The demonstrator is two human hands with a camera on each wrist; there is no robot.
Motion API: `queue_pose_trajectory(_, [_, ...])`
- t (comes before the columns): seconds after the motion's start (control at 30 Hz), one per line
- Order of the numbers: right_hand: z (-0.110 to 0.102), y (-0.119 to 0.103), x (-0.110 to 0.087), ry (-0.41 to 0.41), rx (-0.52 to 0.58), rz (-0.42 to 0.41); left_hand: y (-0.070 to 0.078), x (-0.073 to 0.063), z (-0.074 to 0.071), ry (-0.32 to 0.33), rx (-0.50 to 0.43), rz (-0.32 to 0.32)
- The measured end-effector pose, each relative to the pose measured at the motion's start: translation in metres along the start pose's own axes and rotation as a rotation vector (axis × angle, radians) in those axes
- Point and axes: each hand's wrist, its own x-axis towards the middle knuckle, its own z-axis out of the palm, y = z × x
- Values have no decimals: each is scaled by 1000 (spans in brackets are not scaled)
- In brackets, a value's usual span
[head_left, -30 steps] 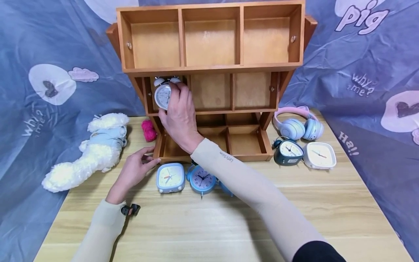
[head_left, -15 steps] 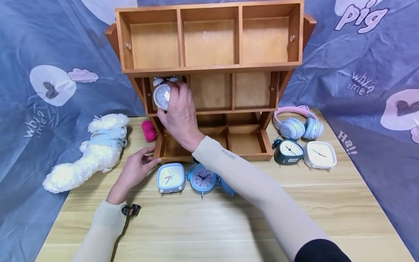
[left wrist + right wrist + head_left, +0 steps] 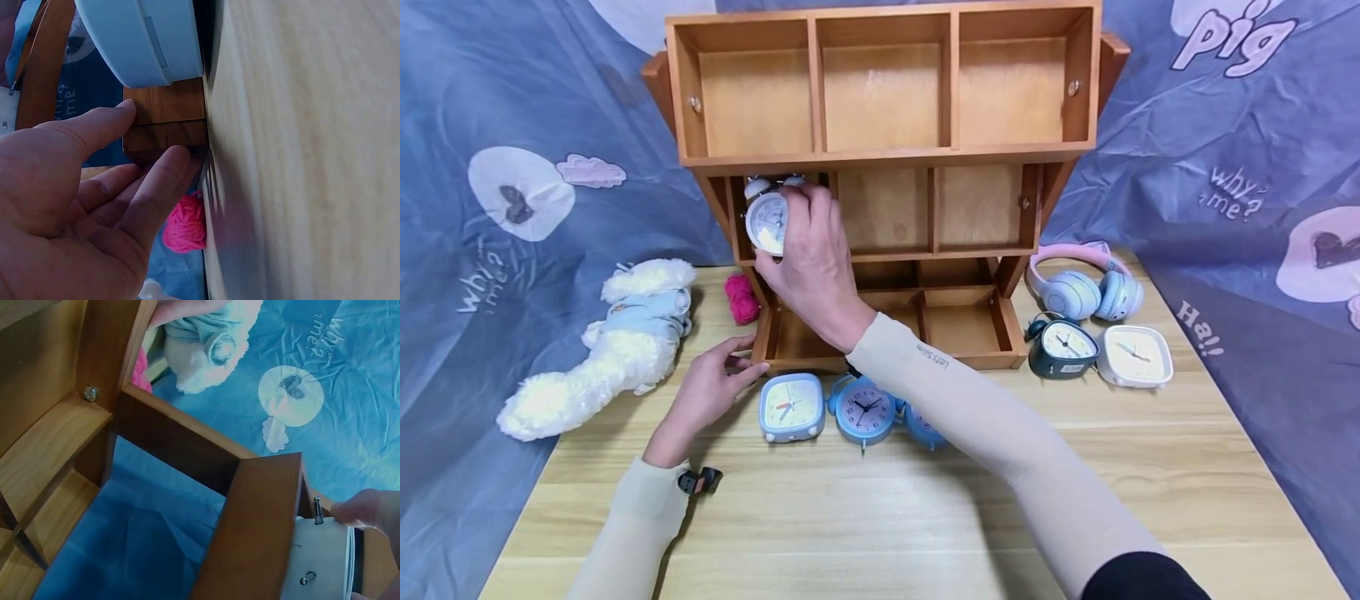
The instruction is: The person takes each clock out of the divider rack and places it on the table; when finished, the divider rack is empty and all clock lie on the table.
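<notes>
My right hand point(image 3: 815, 258) grips a white twin-bell alarm clock point(image 3: 765, 223) in the left compartment of the middle tier of a wooden tiered storage box point(image 3: 887, 156). Its thumb is at the clock's lower edge and the fingers cover its right side. In the right wrist view the clock's white back point(image 3: 315, 562) shows, partly hidden by the tier's wooden end. My left hand point(image 3: 713, 387) holds the lower left front corner of the box, the thumb point(image 3: 115, 122) on one face and fingers on the other. A light blue square clock point(image 3: 792, 407) stands beside that hand.
Blue twin-bell clocks point(image 3: 864, 410) stand before the box, one partly behind my right forearm. Right of it are a dark green clock point(image 3: 1062, 348), a white square clock point(image 3: 1135, 356) and headphones point(image 3: 1075, 292). Pink yarn point(image 3: 742, 300) and a white plush toy point(image 3: 617, 350) lie left.
My right hand and the white twin-bell clock have shifted slightly left inside the compartment. The left hand has stayed at the box corner.
</notes>
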Motion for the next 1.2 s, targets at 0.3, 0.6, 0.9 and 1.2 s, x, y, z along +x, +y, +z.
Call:
queue_pose_trajectory(0.3, [-10, -1, -3, -46, 41, 2, 0, 0, 1, -8, -1, -19])
queue_pose_trajectory(0.6, [-18, 1, -4, -67, 73, -15, 0, -1, 2, -9, 1, -23])
queue_pose_trajectory(0.9, [-28, -2, -6, -90, 110, -14, 1, -1, 2, -19, -3, -42])
queue_pose_trajectory(1.2, [-41, 4, -15, -108, 164, -14, 2, 0, 1, -12, -8, -32])
